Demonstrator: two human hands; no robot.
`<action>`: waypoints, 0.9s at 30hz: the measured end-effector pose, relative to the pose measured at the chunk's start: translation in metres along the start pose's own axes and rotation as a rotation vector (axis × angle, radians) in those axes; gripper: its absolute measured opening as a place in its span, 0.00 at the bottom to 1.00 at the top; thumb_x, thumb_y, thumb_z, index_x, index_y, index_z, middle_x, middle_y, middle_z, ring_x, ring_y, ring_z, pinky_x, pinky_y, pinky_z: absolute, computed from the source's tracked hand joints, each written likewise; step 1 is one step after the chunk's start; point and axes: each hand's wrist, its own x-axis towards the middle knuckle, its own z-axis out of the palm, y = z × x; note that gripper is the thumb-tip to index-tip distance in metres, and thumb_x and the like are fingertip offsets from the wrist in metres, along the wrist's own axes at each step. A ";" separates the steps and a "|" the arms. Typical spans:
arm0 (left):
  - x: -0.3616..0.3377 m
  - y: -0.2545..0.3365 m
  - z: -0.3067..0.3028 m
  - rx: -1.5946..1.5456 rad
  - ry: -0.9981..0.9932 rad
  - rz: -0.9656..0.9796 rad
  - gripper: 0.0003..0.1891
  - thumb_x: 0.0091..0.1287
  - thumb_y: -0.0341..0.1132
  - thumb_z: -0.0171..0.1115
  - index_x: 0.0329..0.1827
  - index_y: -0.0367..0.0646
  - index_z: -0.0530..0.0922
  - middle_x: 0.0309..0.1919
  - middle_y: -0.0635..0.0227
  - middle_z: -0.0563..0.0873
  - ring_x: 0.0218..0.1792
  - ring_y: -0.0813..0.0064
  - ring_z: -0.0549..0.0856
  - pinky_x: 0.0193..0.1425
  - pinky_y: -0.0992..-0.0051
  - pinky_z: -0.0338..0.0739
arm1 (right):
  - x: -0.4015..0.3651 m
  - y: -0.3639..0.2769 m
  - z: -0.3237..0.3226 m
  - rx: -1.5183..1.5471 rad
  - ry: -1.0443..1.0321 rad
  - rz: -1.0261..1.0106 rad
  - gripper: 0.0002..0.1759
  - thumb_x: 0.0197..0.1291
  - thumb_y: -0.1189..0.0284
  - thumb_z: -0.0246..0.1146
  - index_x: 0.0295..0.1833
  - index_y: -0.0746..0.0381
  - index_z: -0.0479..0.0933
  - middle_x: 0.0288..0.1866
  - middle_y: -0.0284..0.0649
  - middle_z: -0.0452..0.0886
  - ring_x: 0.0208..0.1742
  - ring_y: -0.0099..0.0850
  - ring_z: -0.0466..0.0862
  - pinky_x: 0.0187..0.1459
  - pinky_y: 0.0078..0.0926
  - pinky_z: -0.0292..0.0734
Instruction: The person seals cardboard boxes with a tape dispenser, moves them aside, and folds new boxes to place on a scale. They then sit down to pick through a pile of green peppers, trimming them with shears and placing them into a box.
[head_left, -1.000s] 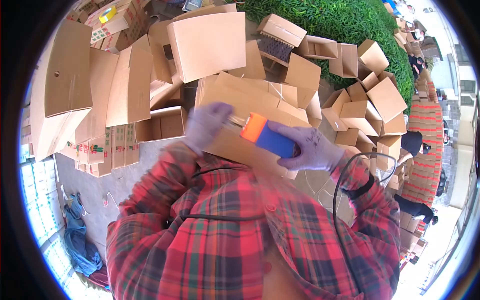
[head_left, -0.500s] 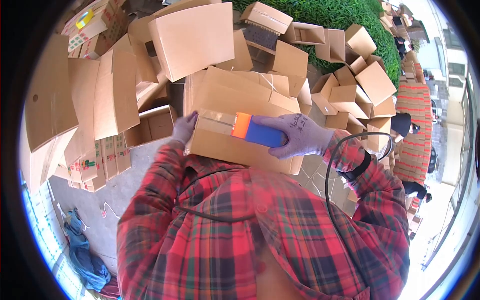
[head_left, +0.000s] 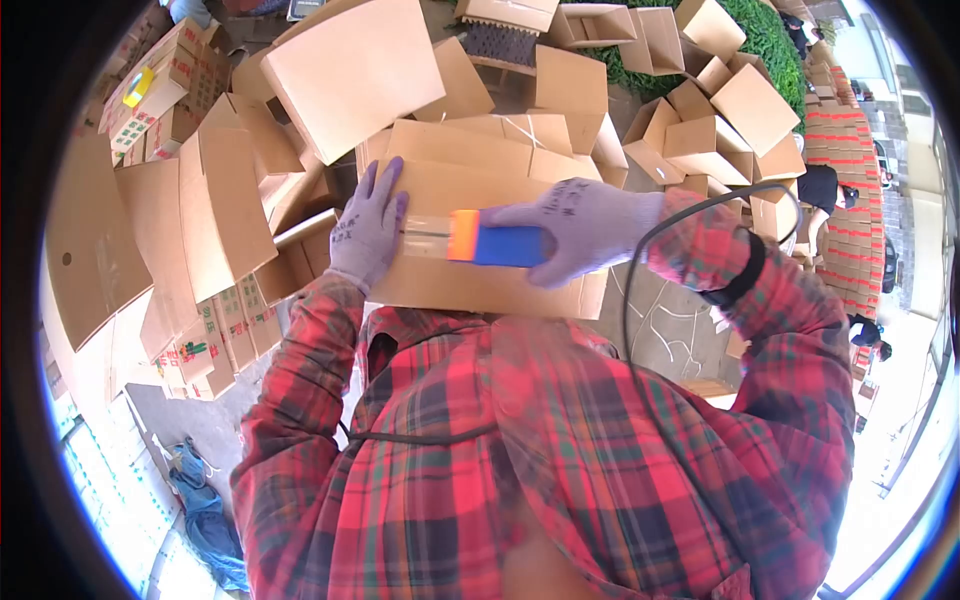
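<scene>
In front of my chest is a closed cardboard box (head_left: 480, 290), with a strip of clear tape (head_left: 424, 238) running along its top seam. My right hand (head_left: 595, 232), in a grey-purple glove with writing on it, grips a blue tape dispenser (head_left: 508, 246) with an orange front end. The dispenser lies flat over the seam, its orange end at the tape strip. My left hand (head_left: 366, 230), gloved the same way, rests on the left end of the box top with fingers stretched out. Its fingertips point away from me.
Open cardboard boxes (head_left: 350, 75) crowd the far and left sides. More open boxes (head_left: 700, 140) lie at the right beside green plants (head_left: 780, 60). A yellow tape roll (head_left: 138, 87) sits on printed cartons. A black cable (head_left: 628, 310) loops by my right arm. People work farther right.
My left hand has moved from the box's left edge onto its top, fingers now spread flat. My right hand has slid the dispenser slightly left and levelled it along the seam.
</scene>
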 end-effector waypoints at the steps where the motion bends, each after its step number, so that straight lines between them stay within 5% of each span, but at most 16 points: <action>1: -0.004 0.000 0.001 0.020 0.004 -0.002 0.27 0.78 0.48 0.47 0.79 0.59 0.60 0.75 0.48 0.63 0.70 0.44 0.70 0.72 0.56 0.68 | -0.015 0.011 0.007 -0.024 -0.043 0.030 0.42 0.50 0.54 0.66 0.73 0.54 0.67 0.39 0.51 0.84 0.40 0.47 0.85 0.48 0.41 0.78; 4: -0.002 -0.002 0.003 0.018 0.034 -0.003 0.27 0.77 0.48 0.48 0.78 0.58 0.62 0.75 0.50 0.64 0.72 0.44 0.67 0.75 0.54 0.62 | -0.064 0.060 0.023 -0.057 -0.153 0.137 0.43 0.48 0.53 0.67 0.73 0.51 0.67 0.41 0.50 0.85 0.44 0.46 0.85 0.51 0.39 0.77; 8: 0.007 0.020 0.003 0.763 0.073 0.156 0.33 0.72 0.53 0.53 0.76 0.46 0.64 0.77 0.49 0.61 0.77 0.44 0.56 0.79 0.43 0.44 | -0.096 0.080 0.046 -0.049 -0.168 0.185 0.44 0.47 0.52 0.67 0.74 0.47 0.67 0.44 0.48 0.85 0.48 0.45 0.85 0.54 0.38 0.76; 11: 0.017 0.111 -0.013 0.818 -0.161 0.308 0.38 0.68 0.57 0.57 0.74 0.39 0.64 0.76 0.50 0.61 0.77 0.43 0.56 0.79 0.43 0.45 | -0.096 0.082 0.049 -0.131 -0.134 0.212 0.45 0.46 0.52 0.68 0.74 0.45 0.66 0.45 0.47 0.84 0.49 0.45 0.84 0.52 0.40 0.76; 14: 0.046 0.125 0.050 0.565 -0.068 0.758 0.44 0.64 0.65 0.58 0.72 0.38 0.66 0.72 0.51 0.67 0.75 0.46 0.60 0.80 0.46 0.42 | -0.103 0.101 0.062 -0.066 -0.063 0.185 0.44 0.45 0.53 0.67 0.73 0.43 0.67 0.43 0.48 0.85 0.46 0.47 0.84 0.49 0.42 0.77; 17: 0.052 0.147 0.075 0.280 -0.463 0.346 0.45 0.64 0.66 0.57 0.73 0.38 0.65 0.69 0.48 0.70 0.74 0.47 0.64 0.81 0.47 0.40 | -0.117 0.115 0.077 -0.020 0.055 0.103 0.42 0.45 0.57 0.65 0.72 0.41 0.68 0.40 0.48 0.85 0.40 0.52 0.85 0.42 0.46 0.77; 20: 0.030 0.146 0.072 0.290 -0.425 0.322 0.47 0.59 0.65 0.63 0.71 0.37 0.66 0.67 0.48 0.71 0.71 0.48 0.66 0.80 0.46 0.40 | -0.134 0.102 0.072 0.011 -0.078 0.177 0.43 0.46 0.56 0.65 0.74 0.42 0.66 0.40 0.51 0.85 0.38 0.53 0.85 0.40 0.48 0.78; 23: 0.023 0.153 0.083 0.532 -0.267 0.458 0.55 0.55 0.72 0.61 0.74 0.35 0.62 0.67 0.48 0.71 0.72 0.50 0.66 0.81 0.46 0.37 | -0.145 0.113 0.078 0.010 0.074 0.056 0.41 0.48 0.55 0.65 0.73 0.44 0.67 0.39 0.51 0.84 0.37 0.53 0.84 0.41 0.48 0.78; 27: 0.022 0.150 0.082 0.571 -0.292 0.464 0.66 0.42 0.78 0.65 0.75 0.33 0.59 0.68 0.49 0.69 0.74 0.50 0.63 0.80 0.44 0.36 | -0.147 0.136 0.094 0.100 0.154 -0.013 0.41 0.45 0.54 0.72 0.68 0.48 0.73 0.40 0.46 0.83 0.39 0.49 0.83 0.44 0.43 0.79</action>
